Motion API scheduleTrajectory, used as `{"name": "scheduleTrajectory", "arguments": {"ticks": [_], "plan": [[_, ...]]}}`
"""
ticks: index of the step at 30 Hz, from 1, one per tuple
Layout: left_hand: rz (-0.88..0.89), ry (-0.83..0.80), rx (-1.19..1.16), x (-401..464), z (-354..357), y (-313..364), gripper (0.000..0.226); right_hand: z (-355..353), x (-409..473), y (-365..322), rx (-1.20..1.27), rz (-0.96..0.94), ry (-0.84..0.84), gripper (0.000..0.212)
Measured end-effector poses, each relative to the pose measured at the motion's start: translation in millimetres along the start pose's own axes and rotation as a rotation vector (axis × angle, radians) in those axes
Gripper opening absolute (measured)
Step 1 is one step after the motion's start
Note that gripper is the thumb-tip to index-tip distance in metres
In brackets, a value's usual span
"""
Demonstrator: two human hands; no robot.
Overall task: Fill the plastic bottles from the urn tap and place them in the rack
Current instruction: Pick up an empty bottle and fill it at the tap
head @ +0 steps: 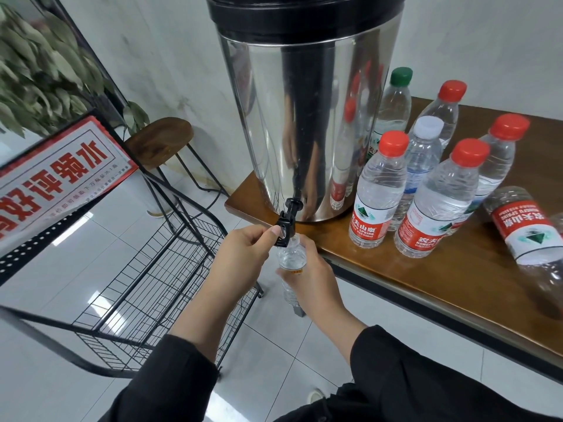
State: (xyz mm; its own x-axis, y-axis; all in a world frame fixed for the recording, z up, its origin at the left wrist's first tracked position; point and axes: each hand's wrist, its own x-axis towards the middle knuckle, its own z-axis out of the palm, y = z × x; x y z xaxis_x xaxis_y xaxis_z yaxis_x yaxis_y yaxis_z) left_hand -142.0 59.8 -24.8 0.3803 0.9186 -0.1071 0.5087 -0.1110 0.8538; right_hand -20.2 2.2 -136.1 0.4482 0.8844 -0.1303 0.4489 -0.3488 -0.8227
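Note:
A tall steel urn (307, 117) stands at the left end of the wooden table (457, 269). Its black tap (285, 223) juts over the table edge. My left hand (243, 251) pinches the tap lever with thumb and fingers. My right hand (310, 275) grips a clear uncapped plastic bottle (292, 254) upright with its mouth right under the spout. Several capped bottles (380, 190) stand on the table right of the urn, and one uncapped bottle (530, 236) lies on its side. The black wire rack (137, 284) stands on the floor to the left.
A red and white sign (51, 178) leans on the rack's top. A round wooden stool (161, 141) stands behind the rack near the wall. Green leaves (39, 74) hang at the upper left. The floor is white tile.

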Motion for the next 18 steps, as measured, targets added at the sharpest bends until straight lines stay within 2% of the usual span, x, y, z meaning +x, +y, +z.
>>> {"name": "scheduleTrajectory", "arguments": {"ticks": [18], "plan": [[-0.004,0.02,0.007,2.2,1.0,-3.7,0.051,-0.8,2.1,-0.2,0.024,0.032,-0.016,0.078]]}}
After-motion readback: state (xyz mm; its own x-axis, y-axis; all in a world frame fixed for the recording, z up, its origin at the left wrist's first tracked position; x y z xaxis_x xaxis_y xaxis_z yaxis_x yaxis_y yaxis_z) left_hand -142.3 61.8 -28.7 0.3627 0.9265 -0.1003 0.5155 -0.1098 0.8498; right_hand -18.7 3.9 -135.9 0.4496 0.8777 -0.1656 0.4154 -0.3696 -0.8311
